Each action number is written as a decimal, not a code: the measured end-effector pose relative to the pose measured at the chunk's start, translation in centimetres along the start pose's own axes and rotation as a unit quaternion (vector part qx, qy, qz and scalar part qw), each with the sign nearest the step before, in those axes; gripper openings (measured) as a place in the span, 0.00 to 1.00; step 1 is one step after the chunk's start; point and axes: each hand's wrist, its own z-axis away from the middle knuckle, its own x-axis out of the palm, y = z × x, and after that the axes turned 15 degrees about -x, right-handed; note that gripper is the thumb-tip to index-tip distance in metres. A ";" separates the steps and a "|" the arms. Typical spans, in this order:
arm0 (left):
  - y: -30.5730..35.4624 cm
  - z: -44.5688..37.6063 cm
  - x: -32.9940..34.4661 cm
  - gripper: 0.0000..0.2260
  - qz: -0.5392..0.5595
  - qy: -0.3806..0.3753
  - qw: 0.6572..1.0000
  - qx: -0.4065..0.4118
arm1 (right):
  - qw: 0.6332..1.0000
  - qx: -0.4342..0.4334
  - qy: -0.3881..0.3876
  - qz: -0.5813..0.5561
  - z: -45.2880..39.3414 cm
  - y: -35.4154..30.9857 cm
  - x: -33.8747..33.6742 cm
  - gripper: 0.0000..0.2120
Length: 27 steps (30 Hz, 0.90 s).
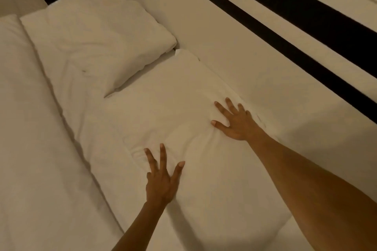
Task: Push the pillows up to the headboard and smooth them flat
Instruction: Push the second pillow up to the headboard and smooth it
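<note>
Two white pillows on the bed, both up beside the pale headboard (234,51): near pillow (163,112) under both hands, far pillow (98,38) beyond it, corners close together. Left hand (161,181) spread wide, palm down near the pillow's bed-side edge; right hand (234,122) likewise splayed flat by the headboard side, holding nothing, only pressing. Probably light, soft, quick to dent and crease, to judge by the wrinkles fanning out around the fingers. Best handled with flat palms from the middle outward, or taken by the corners for shifting. Long axis of each running along the headboard, near pillow's narrow end pointing at the far one. Far pillow rumpled, not yet flat.
</note>
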 end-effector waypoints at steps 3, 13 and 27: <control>-0.6 0.6 0.1 0.34 -0.004 -0.005 1.000 0.002 | 1.000 -0.014 0.003 0.012 0.0 0.1 -0.2 0.35; 2.8 -3.7 -3.7 0.39 -0.041 0.109 0.993 -0.012 | 0.986 -0.124 0.108 0.022 -4.9 -4.2 -3.9 0.28; 5.9 -16.5 -2.7 0.29 -0.072 0.180 0.970 0.145 | 0.973 -0.129 0.187 0.035 -13.6 -5.1 2.3 0.25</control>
